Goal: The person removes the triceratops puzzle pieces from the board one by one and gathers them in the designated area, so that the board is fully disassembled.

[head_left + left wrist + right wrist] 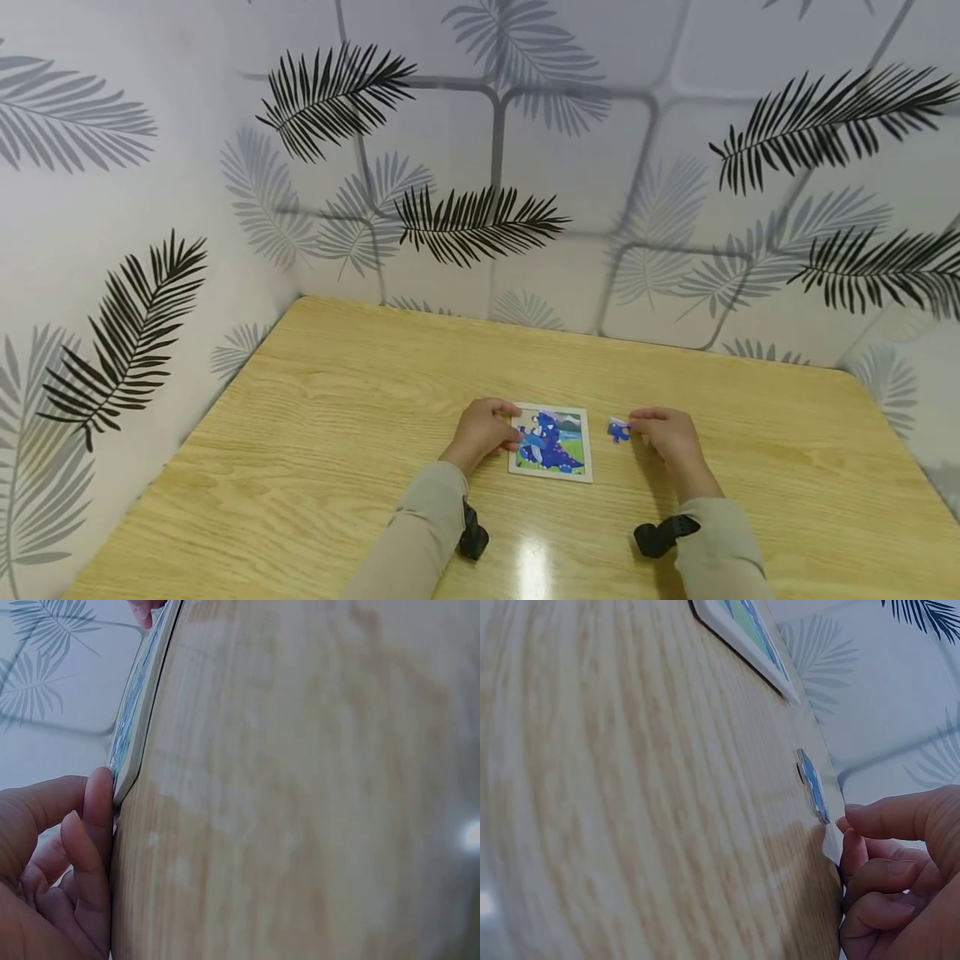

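A square dinosaur jigsaw puzzle [551, 450] in a pale frame lies on the table, with a gap in its picture at the upper left. My left hand [483, 429] holds the frame by its left edge. In the left wrist view, curled fingers [90, 847] meet the corner of the puzzle frame [139, 735]. Right of the frame is a loose blue and purple puzzle piece [618, 430]. Thumb and forefinger of my right hand [670, 437] pinch its right edge. The right wrist view shows this piece [814, 787] edge-on, close to the tabletop, apart from the frame.
The wooden table [337, 400] reaches back to a wall [450, 150] with a leaf pattern. Black wrist cameras sit on the left wrist [472, 533] and right wrist [660, 537]. A bright reflection shows on the tabletop between the forearms.
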Motion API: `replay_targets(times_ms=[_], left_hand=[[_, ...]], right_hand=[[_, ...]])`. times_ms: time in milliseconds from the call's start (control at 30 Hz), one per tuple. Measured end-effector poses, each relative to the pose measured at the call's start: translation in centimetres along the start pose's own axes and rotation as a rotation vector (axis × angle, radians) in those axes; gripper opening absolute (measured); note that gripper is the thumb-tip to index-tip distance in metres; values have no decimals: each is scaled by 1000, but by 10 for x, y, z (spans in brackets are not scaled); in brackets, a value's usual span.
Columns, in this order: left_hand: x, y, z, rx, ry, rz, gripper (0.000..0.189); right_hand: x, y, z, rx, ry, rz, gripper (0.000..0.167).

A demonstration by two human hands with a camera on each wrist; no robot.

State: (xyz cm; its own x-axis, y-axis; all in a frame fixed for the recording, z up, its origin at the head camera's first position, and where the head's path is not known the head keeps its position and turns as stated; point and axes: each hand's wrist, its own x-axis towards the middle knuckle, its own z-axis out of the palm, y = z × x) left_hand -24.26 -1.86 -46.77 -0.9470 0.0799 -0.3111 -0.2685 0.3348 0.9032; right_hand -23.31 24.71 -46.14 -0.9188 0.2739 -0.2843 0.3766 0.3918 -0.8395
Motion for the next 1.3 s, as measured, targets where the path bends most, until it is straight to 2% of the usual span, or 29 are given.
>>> replay_targets(times_ms=[367, 600, 800, 1100, 1300], left_hand=[[-1, 3, 1, -1, -3, -22, 28], [0, 3, 2, 4, -4, -23, 28], [0, 2, 2, -12, -7, -30, 28], [-3, 1, -1, -22, -8, -20, 29], [0, 1, 2, 6, -8, -34, 29]], right_hand=[[-4, 0, 1, 6, 8, -37, 28], [-8, -8, 9, -2, -9, -76, 30], [-14, -22, 18, 13, -61, -91, 33], [-16, -35, 44, -59, -144, -172, 27], [-18, -39, 58, -92, -192, -220, 25]])
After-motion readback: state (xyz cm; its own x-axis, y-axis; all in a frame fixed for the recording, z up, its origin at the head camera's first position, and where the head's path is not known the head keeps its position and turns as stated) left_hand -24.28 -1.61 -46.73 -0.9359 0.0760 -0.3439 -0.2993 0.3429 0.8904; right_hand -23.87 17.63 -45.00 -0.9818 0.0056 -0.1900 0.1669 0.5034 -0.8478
